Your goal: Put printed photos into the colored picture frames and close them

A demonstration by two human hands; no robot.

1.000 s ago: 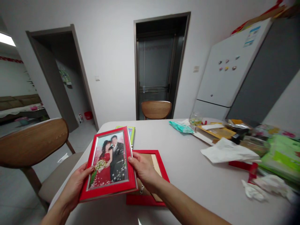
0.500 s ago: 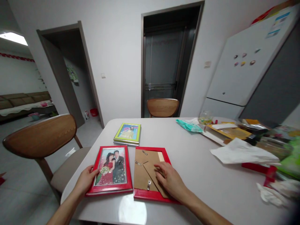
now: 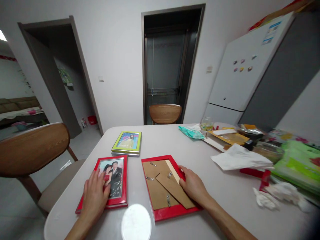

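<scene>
A red picture frame (image 3: pixel 125 186) with a photo of a couple lies face up on the left, and another red frame edge shows beneath it. Across the photo's left part rests my left hand (image 3: pixel 96 193), open, fingers stretched over the picture. To the right, a second red picture frame (image 3: pixel 162 215) lies face down, showing its brown backing board, metal clips and folded stand. My right hand (image 3: pixel 193 186) grips that frame's right edge, thumb on the backing and fingers around the outer side. The two red frames are apart, with bare tabletop between them.
Yellow-green frames (image 3: pixel 127 141) are stacked farther back. On the right lie a white paper sheet (image 3: pixel 241 158), crumpled tissues (image 3: pixel 272 196), a teal packet (image 3: pixel 191 132), a glass bowl (image 3: pixel 270 151) and a green bag (image 3: pixel 297 166). Wooden chairs (image 3: pixel 165 114) stand around the table.
My left hand has moved from the photo frame's left edge onto its picture. My right hand has shifted from the backing to the frame's right edge; that frame has turned and separated from the left one.
</scene>
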